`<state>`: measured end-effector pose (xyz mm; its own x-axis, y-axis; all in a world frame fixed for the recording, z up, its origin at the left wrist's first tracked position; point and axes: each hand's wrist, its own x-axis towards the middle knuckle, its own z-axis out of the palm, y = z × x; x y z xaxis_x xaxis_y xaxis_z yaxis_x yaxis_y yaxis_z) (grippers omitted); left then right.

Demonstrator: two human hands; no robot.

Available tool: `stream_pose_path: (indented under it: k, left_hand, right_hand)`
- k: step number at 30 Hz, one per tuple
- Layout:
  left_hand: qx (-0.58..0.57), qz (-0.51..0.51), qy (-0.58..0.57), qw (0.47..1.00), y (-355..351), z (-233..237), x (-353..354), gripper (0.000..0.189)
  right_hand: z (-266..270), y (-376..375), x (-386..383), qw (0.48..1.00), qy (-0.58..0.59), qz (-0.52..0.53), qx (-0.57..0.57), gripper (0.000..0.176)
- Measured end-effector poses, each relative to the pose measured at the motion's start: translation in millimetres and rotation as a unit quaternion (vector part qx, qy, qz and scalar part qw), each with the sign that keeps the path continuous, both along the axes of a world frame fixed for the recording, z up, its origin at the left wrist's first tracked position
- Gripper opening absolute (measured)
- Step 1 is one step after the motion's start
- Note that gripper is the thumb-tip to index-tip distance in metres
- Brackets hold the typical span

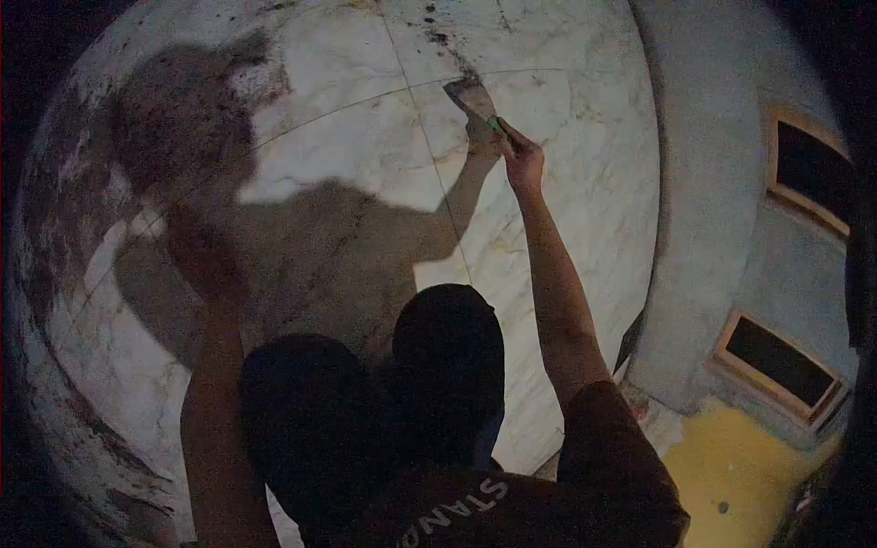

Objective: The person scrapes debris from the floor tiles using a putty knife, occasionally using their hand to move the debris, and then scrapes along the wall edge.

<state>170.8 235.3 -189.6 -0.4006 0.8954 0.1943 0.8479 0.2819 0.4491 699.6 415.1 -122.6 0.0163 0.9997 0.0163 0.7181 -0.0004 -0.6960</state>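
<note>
My right hand is closed around the green handle of a scraper, a putty knife with a flat, wide blade. The blade lies against the marble-patterned tiles, at the lower end of a trail of dark crumbs. At the left, my left hand is in deep shadow near the tiles. Its long outline looks stretched out and open, with nothing visible in it; the separate fingers are hard to make out.
Dark dirt smears cover the tiles at the left. My bent knees are in front of me. To the right stands a grey wall with two wood-framed dark openings. A yellow patch is at the lower right.
</note>
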Motion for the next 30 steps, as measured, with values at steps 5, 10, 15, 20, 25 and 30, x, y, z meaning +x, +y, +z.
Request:
stream_pose_path:
  k: [5,10,15,20,25,30]
  left_hand:
    - [0.081,0.068,-0.323,0.941,-3,11,8,0.060]
    - [-0.006,0.042,-0.005,0.999,-3,3,6,0.058]
    - [-0.009,0.007,0.004,1.000,-8,-21,-6,0.055]
    - [-0.010,0.019,0.013,1.000,-7,-6,4,0.056]
    - [-0.020,0.031,-0.026,0.999,-13,8,4,0.058]
    - [-0.022,-0.013,0.112,0.993,-15,8,7,0.060]
  right_hand:
    - [37,-196,77,0.986,0.010,-0.155,-0.059,0.041]
    - [22,-248,95,0.960,-0.003,-0.237,-0.153,0.034]
    - [-32,2,62,0.999,-0.036,-0.027,-0.029,0.041]
    - [42,-92,89,0.992,-0.007,-0.117,-0.044,0.035]
    - [48,-290,154,0.931,-0.005,-0.300,-0.209,0.034]
    - [-5,-120,106,0.969,0.079,-0.211,-0.097,0.037]
